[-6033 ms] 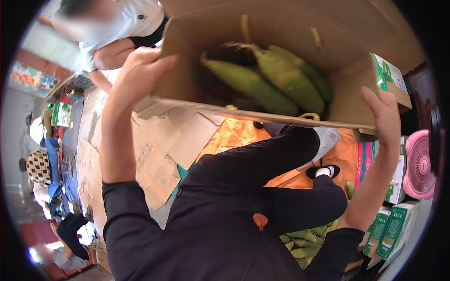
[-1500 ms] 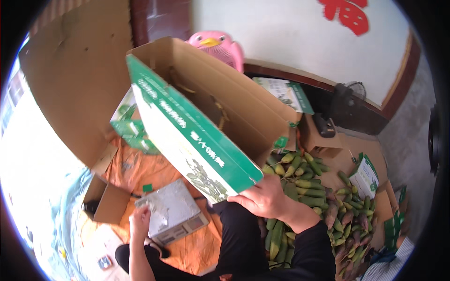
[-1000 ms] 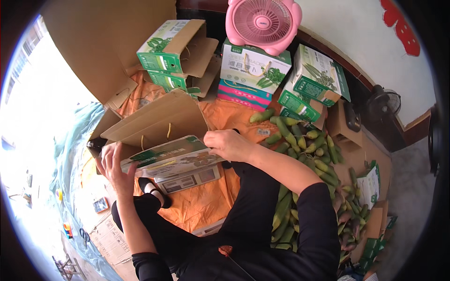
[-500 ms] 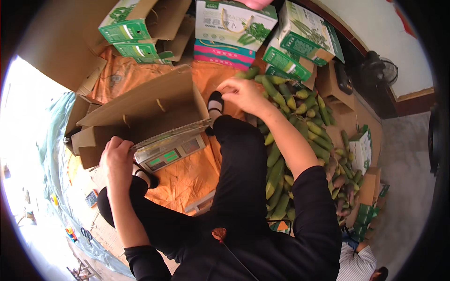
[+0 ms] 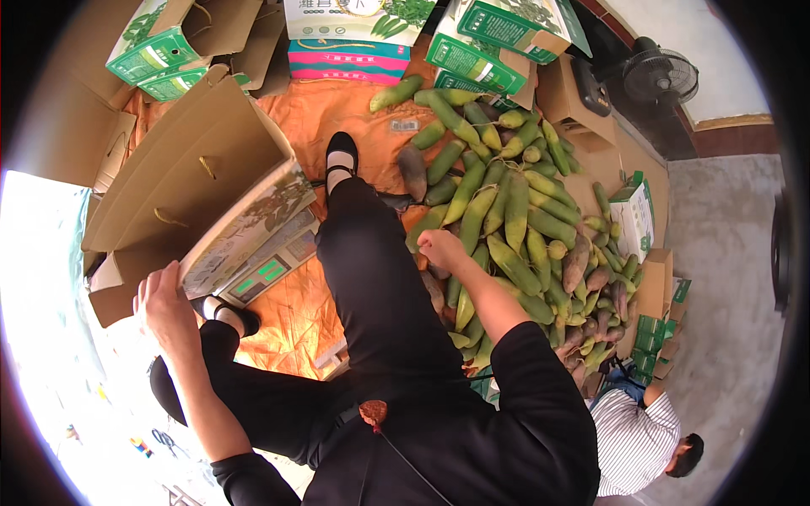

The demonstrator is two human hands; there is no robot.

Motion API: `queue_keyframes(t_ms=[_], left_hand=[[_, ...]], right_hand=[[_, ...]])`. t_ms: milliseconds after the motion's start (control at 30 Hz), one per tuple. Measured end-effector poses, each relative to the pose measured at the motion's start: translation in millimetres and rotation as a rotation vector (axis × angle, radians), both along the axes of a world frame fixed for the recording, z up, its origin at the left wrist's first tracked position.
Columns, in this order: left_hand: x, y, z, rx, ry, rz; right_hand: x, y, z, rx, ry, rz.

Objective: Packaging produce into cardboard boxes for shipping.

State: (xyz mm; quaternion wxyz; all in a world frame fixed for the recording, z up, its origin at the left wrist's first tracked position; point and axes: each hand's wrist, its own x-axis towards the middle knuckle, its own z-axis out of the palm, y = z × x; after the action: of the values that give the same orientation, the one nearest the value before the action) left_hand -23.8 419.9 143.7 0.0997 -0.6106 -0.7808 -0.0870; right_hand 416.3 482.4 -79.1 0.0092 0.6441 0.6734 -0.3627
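Note:
I sit on an orange cloth (image 5: pixel 337 110) with my legs stretched out. My left hand (image 5: pixel 164 308) grips the near edge of an open brown cardboard box (image 5: pixel 194 169) with a green printed side. The box rests tilted on a flat weighing scale (image 5: pixel 270 270) beside my left leg. My right hand (image 5: pixel 443 250) is at the near edge of a big pile of long green vegetables (image 5: pixel 515 219), fingers curled downward. Whether it holds one is not clear.
Several green-and-white cartons (image 5: pixel 498 34) and a pink and teal box (image 5: pixel 350 59) stand at the far edge of the cloth. A black fan (image 5: pixel 662 76) is at the upper right. Another person in a striped shirt (image 5: pixel 629 438) crouches at the lower right. Scissors (image 5: pixel 164 438) lie lower left.
The box, held high in both hands earlier, has come down onto the scale. My right hand has left it and moved to the vegetable pile; my left hand stays on the box.

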Motion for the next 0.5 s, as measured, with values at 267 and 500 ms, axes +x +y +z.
queue_keyframes(t_ms=[267, 500], left_hand=[[3.7, -10.1, 1.3, -0.068, -0.089, -0.079], [9.7, -9.4, 7.6, -0.058, -0.079, -0.102]], right_hand=[[67.9, 47.6, -11.6, 0.196, -0.445, -0.303], [95.5, 103.4, -10.7, 0.142, -0.571, -0.22]])
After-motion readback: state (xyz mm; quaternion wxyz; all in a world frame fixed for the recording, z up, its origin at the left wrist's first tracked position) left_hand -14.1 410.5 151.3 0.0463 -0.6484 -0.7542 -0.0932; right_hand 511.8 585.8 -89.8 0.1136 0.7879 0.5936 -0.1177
